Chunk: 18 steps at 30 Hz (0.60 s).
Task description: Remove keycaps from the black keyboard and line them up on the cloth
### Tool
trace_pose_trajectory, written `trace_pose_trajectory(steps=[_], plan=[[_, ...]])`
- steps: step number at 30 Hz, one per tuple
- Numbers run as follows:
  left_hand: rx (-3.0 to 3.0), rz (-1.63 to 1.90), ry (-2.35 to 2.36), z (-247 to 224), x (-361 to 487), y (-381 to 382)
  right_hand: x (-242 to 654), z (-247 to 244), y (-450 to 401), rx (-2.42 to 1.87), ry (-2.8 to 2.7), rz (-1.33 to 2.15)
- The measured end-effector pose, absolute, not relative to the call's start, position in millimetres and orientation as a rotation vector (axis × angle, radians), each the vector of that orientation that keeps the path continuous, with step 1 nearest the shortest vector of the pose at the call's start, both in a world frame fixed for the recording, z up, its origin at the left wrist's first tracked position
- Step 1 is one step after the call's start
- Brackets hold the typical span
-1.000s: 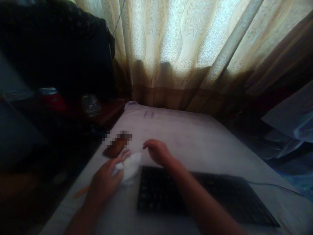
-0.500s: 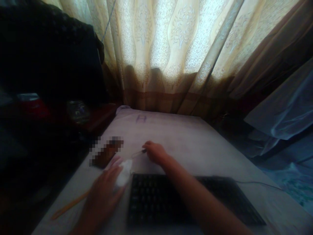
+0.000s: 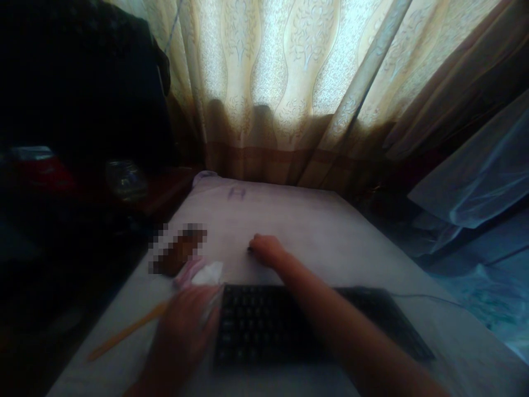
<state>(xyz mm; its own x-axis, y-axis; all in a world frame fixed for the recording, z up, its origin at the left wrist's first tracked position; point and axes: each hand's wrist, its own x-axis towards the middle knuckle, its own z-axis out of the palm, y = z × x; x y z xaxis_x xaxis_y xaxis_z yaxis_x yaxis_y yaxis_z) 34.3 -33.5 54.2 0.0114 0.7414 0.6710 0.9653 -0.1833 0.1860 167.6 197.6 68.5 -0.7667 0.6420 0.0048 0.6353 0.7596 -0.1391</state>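
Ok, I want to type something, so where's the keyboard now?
In the lower middle of the head view, the keyboard lies on the pale cloth, just right of the left hand, with the right forearm crossing over it.

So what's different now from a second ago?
The left hand moved back toward the person, so more of the white-and-pink bundle and orange stick shows. The right hand shifted right, with a small dark thing now showing in its grip. The keyboard stayed put.

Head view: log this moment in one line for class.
left hand: by white item; right hand: pinching dark item; keyboard: under right forearm; orange stick: beside left hand
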Motion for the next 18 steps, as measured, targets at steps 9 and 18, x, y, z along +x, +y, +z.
trace_pose_trajectory(steps=[9, 18], plan=[[-2.144, -1.024, -1.816, 41, 69, -30, 298, 98, 186, -1.232, -2.324, 0.561], [-1.951, -1.264, -2.219, 11, 81, -34, 454, 70, 152, -1.279, -1.115, 1.042]])
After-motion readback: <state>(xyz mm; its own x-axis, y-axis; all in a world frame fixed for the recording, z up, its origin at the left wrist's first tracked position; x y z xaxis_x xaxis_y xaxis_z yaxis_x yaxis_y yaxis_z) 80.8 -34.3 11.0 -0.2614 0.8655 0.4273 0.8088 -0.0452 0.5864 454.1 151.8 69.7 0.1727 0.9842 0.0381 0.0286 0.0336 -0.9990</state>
